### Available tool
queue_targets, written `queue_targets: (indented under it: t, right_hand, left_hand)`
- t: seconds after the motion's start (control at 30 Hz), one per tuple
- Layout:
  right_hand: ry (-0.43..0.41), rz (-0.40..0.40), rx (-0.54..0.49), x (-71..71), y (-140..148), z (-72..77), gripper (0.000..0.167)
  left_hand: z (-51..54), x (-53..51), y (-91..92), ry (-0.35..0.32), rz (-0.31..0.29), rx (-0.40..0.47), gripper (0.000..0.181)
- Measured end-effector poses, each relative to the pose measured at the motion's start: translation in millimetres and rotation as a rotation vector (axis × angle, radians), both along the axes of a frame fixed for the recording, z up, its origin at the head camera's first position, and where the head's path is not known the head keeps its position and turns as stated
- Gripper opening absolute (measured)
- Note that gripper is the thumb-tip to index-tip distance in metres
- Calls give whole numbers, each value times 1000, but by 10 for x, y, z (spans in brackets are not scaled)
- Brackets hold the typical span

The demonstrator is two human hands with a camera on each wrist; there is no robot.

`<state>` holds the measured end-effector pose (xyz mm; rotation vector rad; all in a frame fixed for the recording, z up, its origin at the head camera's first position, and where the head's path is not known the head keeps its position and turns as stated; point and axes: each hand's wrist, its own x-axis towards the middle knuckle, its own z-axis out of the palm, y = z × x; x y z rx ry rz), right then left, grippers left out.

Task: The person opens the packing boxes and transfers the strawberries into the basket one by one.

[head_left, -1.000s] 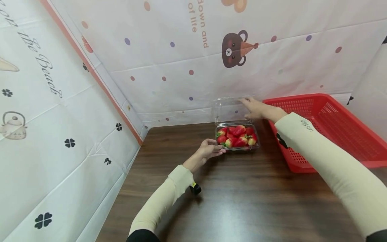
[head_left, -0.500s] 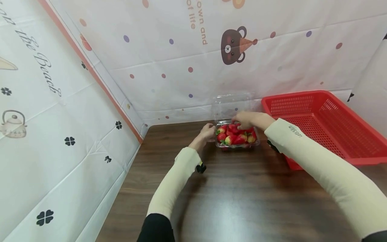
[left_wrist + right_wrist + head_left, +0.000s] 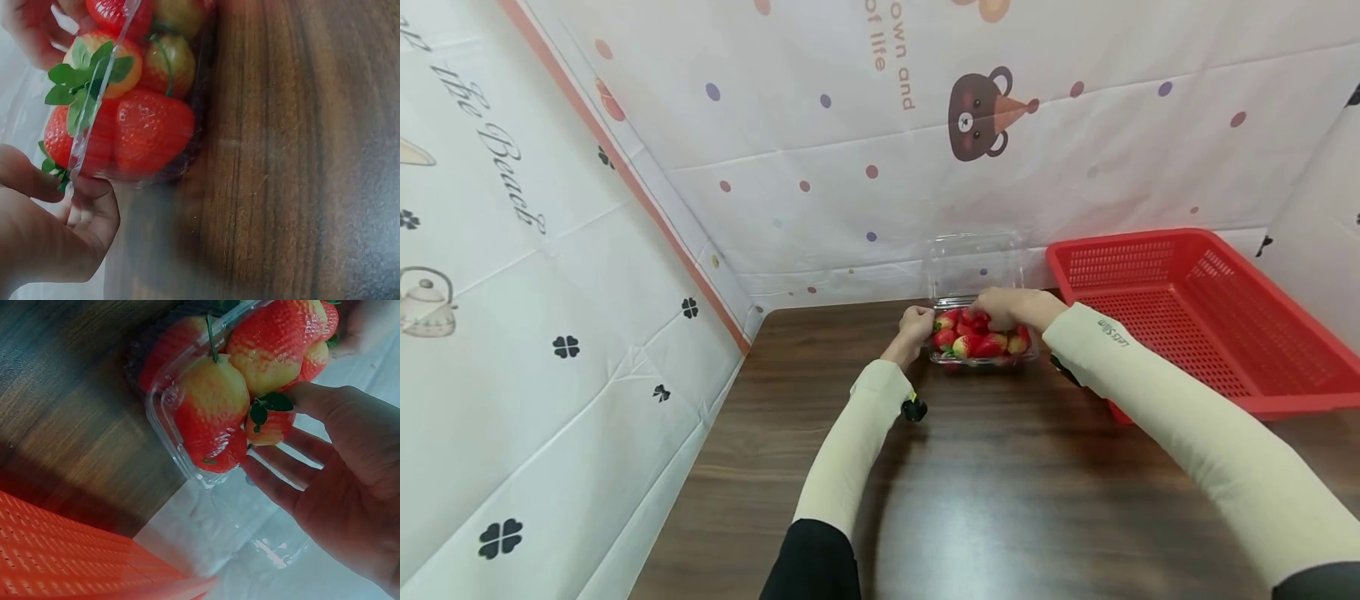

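Red strawberries (image 3: 967, 345), some pale at one end, fill a clear plastic box (image 3: 983, 362) at the table's back edge. Its lid (image 3: 973, 257) stands raised against the wall cloth. At the box's left back corner my left hand (image 3: 914, 326) pinches the rim; the left wrist view shows that hand (image 3: 59, 234) with thumb and curled fingers at the clear edge. My right hand (image 3: 1009, 307) reaches into the box from the right. In the right wrist view, thumb and fingers of this hand (image 3: 353, 459) hold a leafy strawberry (image 3: 274, 428) between them.
A red perforated basket (image 3: 1195, 333) stands right of the box, beneath and beyond the right forearm. Printed white cloth (image 3: 820, 142) hangs behind and at the left of the brown wooden table (image 3: 1000, 483).
My right hand has come down from the raised lid into the strawberries. My left hand has shifted from the box's front left corner to its back left corner.
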<state>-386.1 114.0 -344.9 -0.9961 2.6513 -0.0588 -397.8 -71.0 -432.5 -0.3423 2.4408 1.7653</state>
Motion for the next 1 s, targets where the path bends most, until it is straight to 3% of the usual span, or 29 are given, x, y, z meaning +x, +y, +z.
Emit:
queue_targets:
  t: [0.23, 0.37, 0.5, 0.67, 0.8, 1.0]
  right_hand:
    - [98, 57, -46, -47, -29, -73, 42]
    - [151, 77, -64, -56, -53, -90, 39]
    - [159, 68, -58, -67, -61, -105, 38]
    - [168, 53, -33, -84, -35, -109, 41]
    - [209, 28, -45, -79, 42, -46, 44]
    - [310, -98, -149, -65, 220, 178, 39]
  left_hand:
    - [13, -8, -1, 15, 36, -66, 24]
    - [4, -17, 12, 43, 90, -117, 26]
    - [-29, -13, 42, 68, 155, -158, 25]
    - [-64, 19, 65, 99, 170, -177, 29]
    - [-56, 43, 68, 116, 176, -193, 28]
    - [-37, 53, 74, 141, 194, -252, 29]
